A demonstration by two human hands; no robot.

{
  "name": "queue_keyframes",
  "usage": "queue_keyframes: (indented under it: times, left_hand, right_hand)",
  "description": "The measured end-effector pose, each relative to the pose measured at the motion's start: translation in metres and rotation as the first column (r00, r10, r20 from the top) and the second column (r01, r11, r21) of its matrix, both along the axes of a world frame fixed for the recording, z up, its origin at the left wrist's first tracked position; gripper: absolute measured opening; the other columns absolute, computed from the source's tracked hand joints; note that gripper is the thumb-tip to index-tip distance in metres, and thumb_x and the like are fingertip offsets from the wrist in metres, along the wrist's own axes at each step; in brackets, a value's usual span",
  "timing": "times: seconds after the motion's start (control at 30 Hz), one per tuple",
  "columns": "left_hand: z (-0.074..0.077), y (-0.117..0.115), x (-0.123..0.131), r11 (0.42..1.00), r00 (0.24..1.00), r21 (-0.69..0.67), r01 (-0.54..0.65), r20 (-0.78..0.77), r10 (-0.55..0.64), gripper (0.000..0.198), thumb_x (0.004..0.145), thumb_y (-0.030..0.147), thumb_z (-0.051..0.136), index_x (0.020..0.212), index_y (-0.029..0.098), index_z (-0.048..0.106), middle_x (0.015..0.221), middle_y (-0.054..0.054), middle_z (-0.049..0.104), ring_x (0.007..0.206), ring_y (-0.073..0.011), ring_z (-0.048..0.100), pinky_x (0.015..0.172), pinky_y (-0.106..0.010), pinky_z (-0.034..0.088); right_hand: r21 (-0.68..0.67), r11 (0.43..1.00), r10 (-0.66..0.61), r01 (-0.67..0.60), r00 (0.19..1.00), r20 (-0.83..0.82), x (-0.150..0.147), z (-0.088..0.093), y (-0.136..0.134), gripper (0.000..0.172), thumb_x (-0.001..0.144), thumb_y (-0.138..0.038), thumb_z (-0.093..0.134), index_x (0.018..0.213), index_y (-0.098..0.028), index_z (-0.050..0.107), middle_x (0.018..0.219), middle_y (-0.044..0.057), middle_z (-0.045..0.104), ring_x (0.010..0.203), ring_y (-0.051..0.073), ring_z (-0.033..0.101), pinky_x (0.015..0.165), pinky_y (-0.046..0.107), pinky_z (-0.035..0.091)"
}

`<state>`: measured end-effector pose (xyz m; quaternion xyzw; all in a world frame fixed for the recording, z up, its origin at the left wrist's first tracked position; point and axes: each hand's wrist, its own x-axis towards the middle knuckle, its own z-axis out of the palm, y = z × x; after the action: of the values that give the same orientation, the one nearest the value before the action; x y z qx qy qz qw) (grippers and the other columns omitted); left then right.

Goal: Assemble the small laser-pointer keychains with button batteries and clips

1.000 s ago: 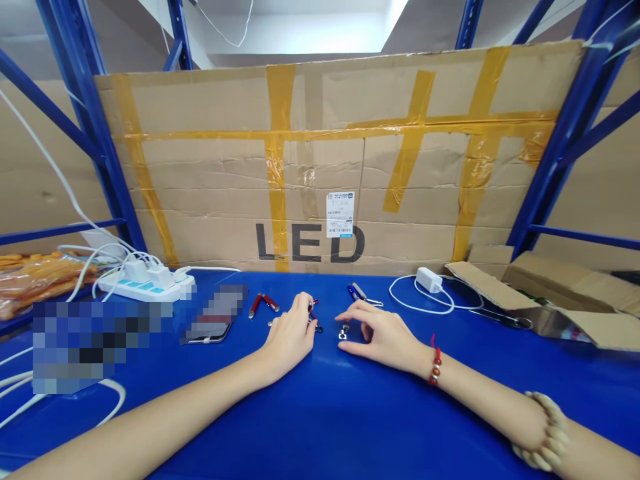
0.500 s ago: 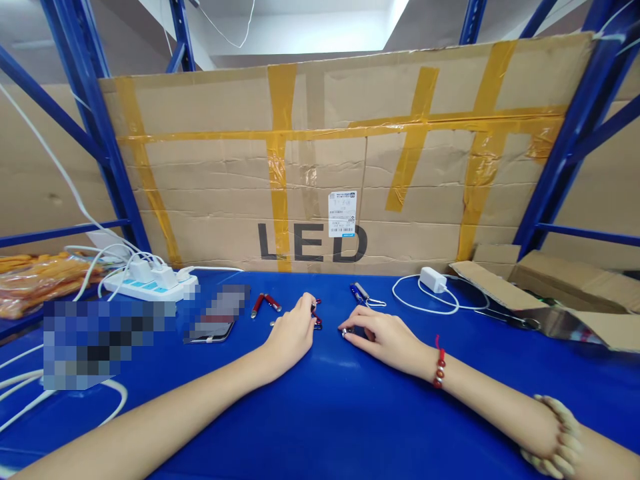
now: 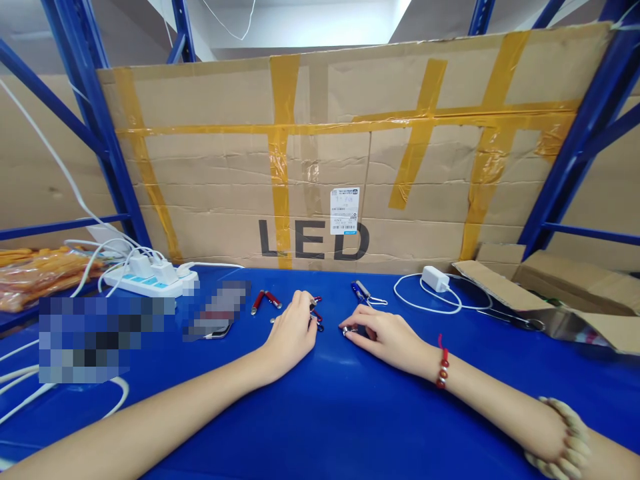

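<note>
On the blue tabletop [image 3: 320, 413], my left hand [image 3: 293, 330] has its fingers closed around a small red and metal item [image 3: 317, 309], whose parts stick out at the right of the fingers. My right hand [image 3: 380, 331] pinches a small shiny metal piece [image 3: 347, 330] between thumb and fingertips, close to the surface. Two red cylinders [image 3: 273, 299] with metal ends lie left of my left hand, and a small silvery piece [image 3: 273, 321] is beside that hand. Behind my right hand lie a blue and a grey cylinder [image 3: 362, 289] with a white loop.
A phone-like object [image 3: 220, 330], partly blurred, and a white power strip [image 3: 160, 285] with cables lie left. A white charger [image 3: 435, 279] with its cable and an open cardboard box [image 3: 565, 320] are at right. A large cardboard sheet [image 3: 225, 193] stands behind.
The view has shifted slightly. The fingers of my left hand have moved a little around the red item, whose parts sit slightly differently. My right hand keeps its pinch.
</note>
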<state>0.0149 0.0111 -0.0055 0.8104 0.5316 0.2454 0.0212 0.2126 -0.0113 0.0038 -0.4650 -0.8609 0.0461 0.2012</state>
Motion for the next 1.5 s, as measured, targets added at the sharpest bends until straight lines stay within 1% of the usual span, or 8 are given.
queue_keyframes:
  times: [0.17,0.43,0.87,1.03,1.13,1.23,1.33,1.5]
  left_hand:
    - [0.006,-0.003,0.002,0.997,0.996,0.019,-0.074,-0.05,0.075,0.009,0.08,0.019,0.043,0.087,0.021,0.037,0.095,-0.004,0.047,0.092,-0.0211,0.048,0.062,-0.029,0.042]
    - [0.009,-0.007,0.004,0.993,0.974,0.074,-0.09,-0.199,0.104,0.013,0.081,0.025,0.039,0.091,0.017,0.042,0.098,-0.008,0.049,0.097,-0.0239,0.044,0.068,-0.032,0.045]
    - [0.013,-0.007,0.002,1.0,0.97,-0.01,-0.018,-0.241,0.015,0.015,0.084,0.015,0.033,0.094,0.016,0.044,0.09,-0.008,0.056,0.088,-0.0228,0.054,0.069,-0.033,0.045]
    - [0.014,-0.013,0.002,0.991,0.979,0.062,0.118,-0.175,-0.106,0.012,0.086,0.014,0.033,0.093,0.02,0.041,0.097,-0.005,0.054,0.09,-0.019,0.052,0.07,-0.029,0.043]
    - [0.013,-0.018,0.003,0.965,0.968,0.1,0.244,-0.083,-0.236,0.009,0.088,0.017,0.033,0.088,0.021,0.041,0.092,-0.002,0.054,0.081,-0.0178,0.054,0.063,-0.027,0.041]
    - [0.01,-0.021,0.003,0.947,0.948,0.055,0.316,0.009,-0.317,0.007,0.089,0.023,0.033,0.086,0.022,0.04,0.085,0.0,0.055,0.071,-0.0165,0.055,0.059,-0.026,0.04]
    - [0.01,-0.022,0.004,0.936,0.933,0.01,0.352,0.081,-0.352,0.009,0.089,0.025,0.034,0.082,0.022,0.039,0.08,0.001,0.054,0.066,-0.0157,0.054,0.057,-0.025,0.038]
    - [0.009,-0.021,0.003,0.899,0.893,-0.003,0.437,0.124,-0.433,0.012,0.089,0.024,0.032,0.08,0.022,0.039,0.074,0.002,0.053,0.064,-0.0147,0.054,0.057,-0.023,0.037]
  right_hand:
    - [-0.006,1.0,0.001,-0.001,1.0,0.002,0.0,0.0,-0.001,0.021,0.086,-0.034,0.044,0.099,-0.029,0.061,0.091,-0.002,0.059,0.062,0.01,0.055,0.057,0.022,0.039]
    - [-0.004,1.0,0.01,-0.01,1.0,0.007,0.0,0.001,0.0,0.022,0.086,-0.034,0.043,0.1,-0.03,0.06,0.09,-0.002,0.059,0.064,0.01,0.055,0.058,0.022,0.039]
    - [-0.002,1.0,0.026,-0.026,1.0,0.006,0.0,0.0,0.0,0.023,0.087,-0.035,0.042,0.1,-0.028,0.06,0.09,0.0,0.059,0.063,0.01,0.054,0.057,0.022,0.04]
    - [0.02,0.999,0.038,-0.038,0.999,0.015,0.0,0.0,-0.001,0.023,0.087,-0.033,0.042,0.1,-0.028,0.06,0.091,0.0,0.059,0.064,0.011,0.055,0.058,0.023,0.041]
    - [0.041,0.999,0.033,-0.033,0.999,-0.014,-0.002,-0.001,-0.002,0.023,0.087,-0.033,0.043,0.104,-0.028,0.058,0.09,0.0,0.059,0.063,0.011,0.055,0.058,0.023,0.042]
    - [0.059,0.997,0.049,-0.044,0.994,-0.097,-0.003,-0.002,-0.004,0.028,0.084,-0.034,0.049,0.111,-0.028,0.053,0.091,-0.001,0.058,0.058,0.009,0.053,0.056,0.022,0.043]
    - [0.113,0.988,0.124,-0.104,0.974,-0.189,-0.003,-0.003,-0.005,0.03,0.082,-0.035,0.053,0.111,-0.027,0.055,0.093,0.001,0.058,0.056,0.008,0.052,0.057,0.021,0.044]
    - [0.263,0.95,0.239,-0.168,0.933,-0.267,-0.003,-0.006,-0.007,0.023,0.085,-0.034,0.049,0.098,-0.023,0.064,0.088,0.004,0.061,0.056,0.007,0.051,0.053,0.018,0.043]
